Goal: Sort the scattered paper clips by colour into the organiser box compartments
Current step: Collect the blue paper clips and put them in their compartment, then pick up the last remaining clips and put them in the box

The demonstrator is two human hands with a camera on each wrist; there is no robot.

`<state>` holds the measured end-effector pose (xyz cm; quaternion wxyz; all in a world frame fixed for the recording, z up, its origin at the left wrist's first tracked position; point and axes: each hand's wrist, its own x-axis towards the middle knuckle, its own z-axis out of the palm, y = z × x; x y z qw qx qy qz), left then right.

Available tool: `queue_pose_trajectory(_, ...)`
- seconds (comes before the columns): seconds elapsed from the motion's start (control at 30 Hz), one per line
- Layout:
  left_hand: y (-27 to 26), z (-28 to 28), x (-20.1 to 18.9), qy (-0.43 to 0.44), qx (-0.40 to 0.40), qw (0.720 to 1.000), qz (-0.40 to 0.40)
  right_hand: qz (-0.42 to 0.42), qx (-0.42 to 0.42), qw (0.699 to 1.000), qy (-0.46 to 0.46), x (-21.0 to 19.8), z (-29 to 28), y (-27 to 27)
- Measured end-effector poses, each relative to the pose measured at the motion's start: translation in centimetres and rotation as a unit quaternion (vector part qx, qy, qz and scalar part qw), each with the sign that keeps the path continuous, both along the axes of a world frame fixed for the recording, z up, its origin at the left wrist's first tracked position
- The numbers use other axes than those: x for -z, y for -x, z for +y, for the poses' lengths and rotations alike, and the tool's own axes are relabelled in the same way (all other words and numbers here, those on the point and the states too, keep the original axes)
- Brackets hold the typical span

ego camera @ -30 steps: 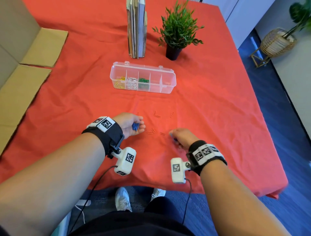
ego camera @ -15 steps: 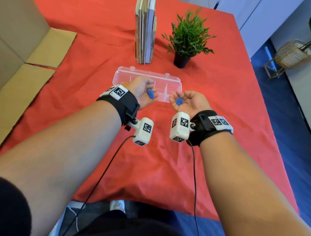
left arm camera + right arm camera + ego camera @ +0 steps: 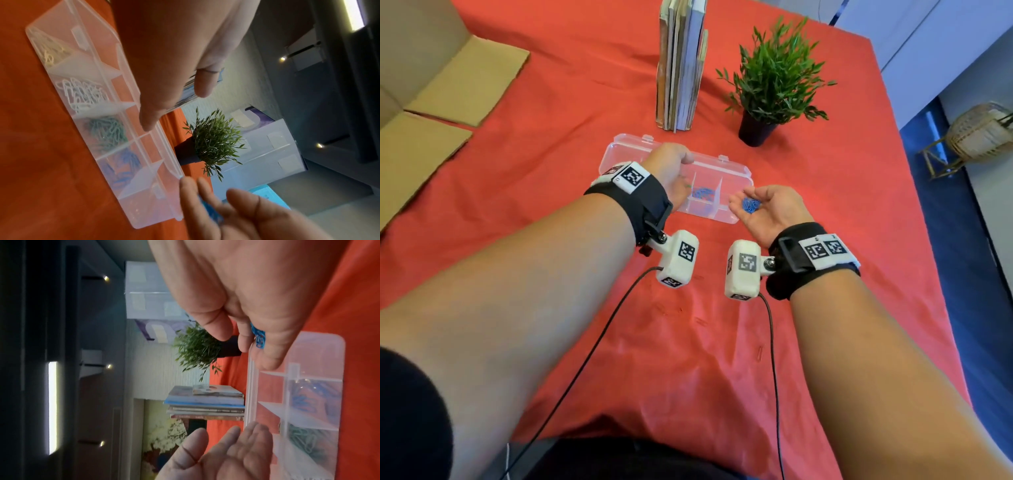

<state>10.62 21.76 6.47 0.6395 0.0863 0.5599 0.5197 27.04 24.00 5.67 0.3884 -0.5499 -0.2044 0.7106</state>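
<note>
The clear organiser box (image 3: 736, 171) lies open on the red cloth. Seen from the left wrist, its compartments hold yellow (image 3: 51, 52), white (image 3: 82, 92), green (image 3: 109, 131) and blue clips (image 3: 125, 164). My left hand (image 3: 681, 171) hovers over the box with fingers straight and nothing in it. A loose pile of blue clips (image 3: 703, 197) lies in the compartment just under it. My right hand (image 3: 751, 198) is palm up at the box's right end, fingers curled round a bunch of blue clips (image 3: 750, 205), which the right wrist view shows too (image 3: 258, 335).
A few red clips (image 3: 700, 322) lie on the cloth near me, hard to see against it. Upright books (image 3: 681, 65) and a potted plant (image 3: 774, 82) stand behind the box. Flattened cardboard (image 3: 431, 102) covers the left side. The table's edge runs down the right.
Both hands rose from the cloth and moved forward to the box. The left hand's blue clips now lie in a compartment; the right hand still holds its bunch.
</note>
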Motion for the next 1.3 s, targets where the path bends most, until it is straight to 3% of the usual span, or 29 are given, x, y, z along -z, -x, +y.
queue_pose_trajectory(0.2, 4.5, -5.3, 1.7, -0.012, 0.080, 0.980, 0.182, -0.073, -0.075, 0.990, -0.092, -1.9, 1.3, 5.1)
queue_pose_trajectory(0.33, 8.3, -9.3, 3.9, 0.009, 0.082, 0.956, 0.281, -0.158, -0.105, 0.971, -0.145, -3.1, 0.6, 5.8)
queue_pose_trajectory(0.43, 10.3, -11.7, 5.2, 0.037, 0.081, 0.926, 0.368, -0.194, -0.101, 0.960, -0.177, -3.7, -1.0, 5.1)
queue_pose_trajectory(0.57, 11.8, -14.1, 6.9, 0.093, 0.168, 0.859, 0.474, -0.261, -0.157, 0.940, -0.155, -1.1, -3.5, 3.3)
queue_pose_trajectory(0.7, 12.1, -16.1, 8.3, 0.131, 0.214, 0.794, 0.553, -0.350, -0.251, 0.894, -0.120, 2.7, -7.2, 1.6)
queue_pose_trajectory(0.83, 12.2, -17.9, 9.0, 0.133, 0.239, 0.754, 0.597, -0.392, -0.323, 0.855, -0.101, 6.1, -11.7, 0.5)
queue_pose_trajectory(0.9, 12.5, -18.7, 9.3, 0.131, 0.246, 0.745, 0.606, -0.448, -0.368, 0.807, -0.111, 7.1, -13.6, 0.3)
queue_pose_trajectory(1.0, 12.5, -19.5, 9.4, 0.107, 0.248, 0.740, 0.616, -0.555, -0.400, 0.708, -0.174, 8.2, -15.7, 0.2)
queue_pose_trajectory(1.1, 12.0, -20.2, 9.5, 0.093, 0.267, 0.731, 0.621, -0.602, -0.401, 0.654, -0.221, 9.0, -17.2, 0.6)
queue_pose_trajectory(1.23, 11.2, -20.6, 9.9, 0.090, 0.265, 0.719, 0.636, -0.644, -0.393, 0.622, -0.209, 9.4, -18.0, 0.7)
queue_pose_trajectory(1.3, 11.1, -20.5, 9.8, 0.098, 0.271, 0.714, 0.639, -0.635, -0.383, 0.645, -0.184, 9.2, -17.6, 0.4)
